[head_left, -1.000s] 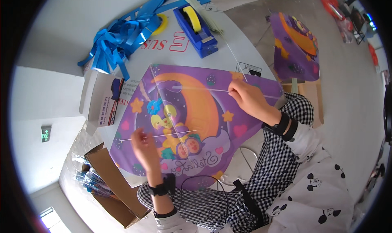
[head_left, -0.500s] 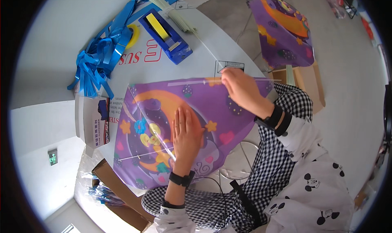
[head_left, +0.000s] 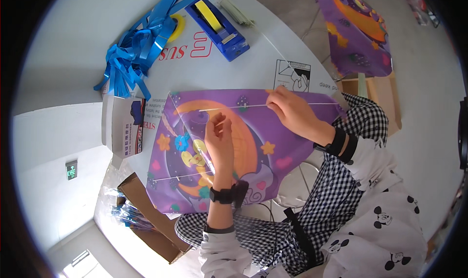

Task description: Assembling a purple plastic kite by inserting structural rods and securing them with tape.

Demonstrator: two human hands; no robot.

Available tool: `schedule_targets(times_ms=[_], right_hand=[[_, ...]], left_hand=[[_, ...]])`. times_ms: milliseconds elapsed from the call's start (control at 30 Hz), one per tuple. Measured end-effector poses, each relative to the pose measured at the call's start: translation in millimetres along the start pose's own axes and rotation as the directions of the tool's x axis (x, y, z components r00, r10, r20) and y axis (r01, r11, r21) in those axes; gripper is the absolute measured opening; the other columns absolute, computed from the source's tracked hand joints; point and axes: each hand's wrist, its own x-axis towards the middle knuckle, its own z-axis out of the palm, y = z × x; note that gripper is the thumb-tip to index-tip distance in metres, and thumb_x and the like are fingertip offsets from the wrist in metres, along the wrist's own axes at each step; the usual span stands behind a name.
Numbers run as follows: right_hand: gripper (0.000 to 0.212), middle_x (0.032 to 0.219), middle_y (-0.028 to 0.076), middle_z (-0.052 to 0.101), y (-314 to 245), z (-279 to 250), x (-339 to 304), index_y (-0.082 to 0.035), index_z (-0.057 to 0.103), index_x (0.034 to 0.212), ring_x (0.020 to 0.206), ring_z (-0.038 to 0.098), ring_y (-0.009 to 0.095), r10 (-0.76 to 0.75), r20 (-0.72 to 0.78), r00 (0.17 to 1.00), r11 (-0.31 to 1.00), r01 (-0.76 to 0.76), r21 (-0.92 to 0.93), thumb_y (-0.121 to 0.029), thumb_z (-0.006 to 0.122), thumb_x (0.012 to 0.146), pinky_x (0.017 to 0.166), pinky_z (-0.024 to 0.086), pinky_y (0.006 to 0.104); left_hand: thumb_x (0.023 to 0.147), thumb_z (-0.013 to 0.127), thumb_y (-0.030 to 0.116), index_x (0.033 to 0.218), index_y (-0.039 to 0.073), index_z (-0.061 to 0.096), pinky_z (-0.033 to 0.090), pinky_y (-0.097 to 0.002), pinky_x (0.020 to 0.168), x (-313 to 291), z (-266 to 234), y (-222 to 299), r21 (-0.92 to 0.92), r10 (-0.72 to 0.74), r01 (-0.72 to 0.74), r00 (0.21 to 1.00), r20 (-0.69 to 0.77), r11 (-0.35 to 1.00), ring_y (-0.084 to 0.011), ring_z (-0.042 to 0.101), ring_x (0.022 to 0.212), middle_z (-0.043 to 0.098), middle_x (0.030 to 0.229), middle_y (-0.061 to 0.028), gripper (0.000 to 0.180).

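A purple kite sheet (head_left: 243, 180) printed with a moon, stars and a cartoon animal lies on the work surface and reaches my lap. A thin white rod (head_left: 317, 103) runs across its upper part, and my right hand (head_left: 292, 112) is closed on it in a pinch near its middle. My left hand (head_left: 220, 141) is over the middle of the sheet, fingers curled together near the rod's left end; whatever they hold is too small to make out. A second thin rod (head_left: 183, 113) slants over the sheet's left part, partly hidden by my left hand.
A blue tape dispenser (head_left: 219, 29) with yellow tape stands beyond the sheet. Around it lie blue ribbons (head_left: 131, 58), a yellow tape roll (head_left: 178, 28) and a rod bundle (head_left: 229, 5). A white box (head_left: 122, 127) is left; another purple sheet (head_left: 358, 39) sits right above a carton (head_left: 385, 102).
My left hand has lifted from lying flat on the sheet, and its fingers have curled. The rod under my right hand now lies lower across the sheet. The whole view has shifted slightly.
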Motion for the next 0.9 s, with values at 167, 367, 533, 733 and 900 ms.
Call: schedule_targets(times_ms=[167,367,533,733,900], right_hand=[[0.008,0.09,0.011,0.055,2.5,0.8,-1.4,-0.005,0.054,0.093,0.077,0.059,0.031,-0.018,-0.008,1.0,1.0,0.018,0.006,-0.006,0.06,0.087,0.063,0.048,0.0389],[0.019,0.096,0.01,0.059,-15.4,1.5,15.4,-0.005,0.055,0.098,0.081,0.061,0.03,-0.12,-0.084,0.989,0.993,0.119,-0.017,-0.009,0.065,0.083,0.066,0.049,0.0397],[0.019,0.091,0.008,0.061,-9.8,4.3,21.4,-0.006,0.055,0.096,0.08,0.062,0.029,-0.236,-0.055,0.97,0.966,0.228,-0.12,-0.011,0.066,0.081,0.064,0.047,0.0401],[0.02,0.085,0.007,0.061,-3.1,4.8,28.1,-0.006,0.053,0.091,0.079,0.061,0.029,-0.184,-0.106,0.977,0.981,0.176,-0.082,-0.011,0.068,0.078,0.066,0.047,0.0396],[0.018,0.078,0.007,0.061,6.3,3.4,30.4,-0.007,0.055,0.091,0.075,0.06,0.029,-0.202,-0.076,0.977,0.973,0.191,-0.128,-0.008,0.068,0.078,0.066,0.046,0.0393]], left_hand=[[0.094,0.062,0.021,0.106,0.001,0.065,0.05,-0.0233,0.067,14.2,13.7,10.3,-0.469,-0.218,0.199,0.976,0.014,0.86,-0.0116,0.065,0.084,0.066,0.098,-0.0048,0.023],[0.093,0.064,0.024,0.097,0.004,0.069,0.047,-0.0207,0.064,11.7,29.4,17.4,-0.492,-0.254,0.236,0.967,0.032,0.838,-0.0105,0.066,0.08,0.069,0.086,-0.003,0.021],[0.093,0.064,0.023,0.096,0.004,0.069,0.046,-0.0205,0.063,11.3,41.3,15.2,-0.447,-0.276,0.275,0.959,0.064,0.851,-0.0114,0.066,0.078,0.069,0.084,-0.0038,0.02],[0.093,0.063,0.021,0.096,0.002,0.069,0.045,-0.0207,0.063,31.7,37.6,14.9,-0.463,-0.274,0.286,0.957,0.094,0.839,-0.0113,0.066,0.076,0.069,0.085,-0.0042,0.021],[0.093,0.062,0.02,0.098,0.001,0.068,0.044,-0.0207,0.062,46.0,35.4,5.5,-0.449,-0.252,0.294,0.956,0.153,0.844,-0.0099,0.064,0.073,0.069,0.085,-0.0036,0.021]])
